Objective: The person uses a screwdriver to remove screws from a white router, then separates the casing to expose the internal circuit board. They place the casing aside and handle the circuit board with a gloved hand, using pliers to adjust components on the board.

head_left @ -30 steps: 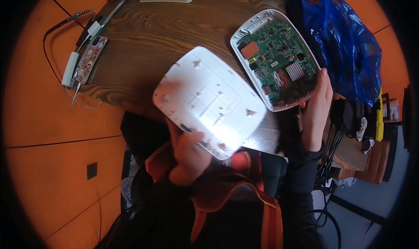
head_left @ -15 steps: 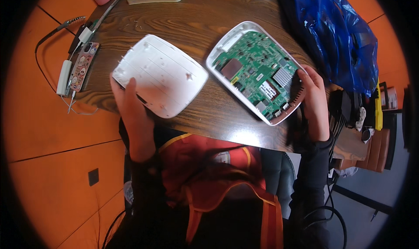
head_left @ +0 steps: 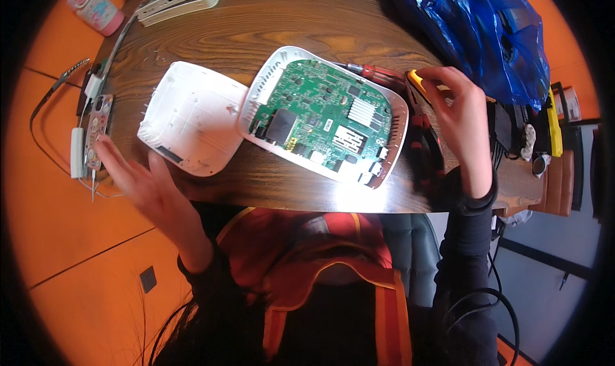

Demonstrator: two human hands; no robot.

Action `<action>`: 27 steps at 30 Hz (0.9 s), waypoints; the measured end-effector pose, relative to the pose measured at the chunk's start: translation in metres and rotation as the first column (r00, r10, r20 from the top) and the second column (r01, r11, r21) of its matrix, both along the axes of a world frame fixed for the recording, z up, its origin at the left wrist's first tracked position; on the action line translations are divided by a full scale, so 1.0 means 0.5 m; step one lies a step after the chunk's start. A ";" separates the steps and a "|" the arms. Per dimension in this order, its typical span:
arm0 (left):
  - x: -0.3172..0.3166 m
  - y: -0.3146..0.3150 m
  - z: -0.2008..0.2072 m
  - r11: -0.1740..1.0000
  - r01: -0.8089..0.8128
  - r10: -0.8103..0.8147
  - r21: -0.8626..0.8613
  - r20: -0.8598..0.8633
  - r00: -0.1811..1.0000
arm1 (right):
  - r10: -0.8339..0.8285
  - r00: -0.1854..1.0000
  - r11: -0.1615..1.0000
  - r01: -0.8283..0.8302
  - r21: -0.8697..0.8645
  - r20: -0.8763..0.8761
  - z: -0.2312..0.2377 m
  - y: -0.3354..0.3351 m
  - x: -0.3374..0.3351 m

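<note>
The white plastic shell with a green circuit board (head_left: 327, 113) lies on the table, its near rim towards me. To its left rests the empty white cover (head_left: 192, 119), inner side up, its right edge meeting the shell. My left hand (head_left: 144, 183) is open, fingers stretched out beside the cover's lower left edge, holding nothing. Right of the shell, my right hand (head_left: 456, 106) pinches a yellow-and-black handled tool (head_left: 418, 83), whose kind I cannot make out. Below that hand lie red-and-black pliers (head_left: 426, 145). A red-handled screwdriver (head_left: 378, 74) is behind the shell.
A blue plastic bag (head_left: 474, 39) takes up the far right of the wooden table (head_left: 307, 20). Another white device (head_left: 182, 0) and a pink bottle (head_left: 96, 10) stand at the far left. A patterned phone-like item (head_left: 99, 122) and cables lie along the left edge.
Both hands have let go of the cover and the shell, which now lie closer together. The left hand has drawn off leftward; the right hand has moved to the yellow-and-black tool.
</note>
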State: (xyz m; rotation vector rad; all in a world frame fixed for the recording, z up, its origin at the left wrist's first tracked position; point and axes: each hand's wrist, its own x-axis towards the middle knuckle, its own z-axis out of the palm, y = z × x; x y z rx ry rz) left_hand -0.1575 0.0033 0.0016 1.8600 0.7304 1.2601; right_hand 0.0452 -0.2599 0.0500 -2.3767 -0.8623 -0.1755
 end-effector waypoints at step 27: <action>0.031 -0.178 -0.054 0.691 0.591 -0.459 0.416 -0.379 0.803 | 0.251 0.960 0.968 -0.249 -0.026 0.123 -0.053 0.082 -0.001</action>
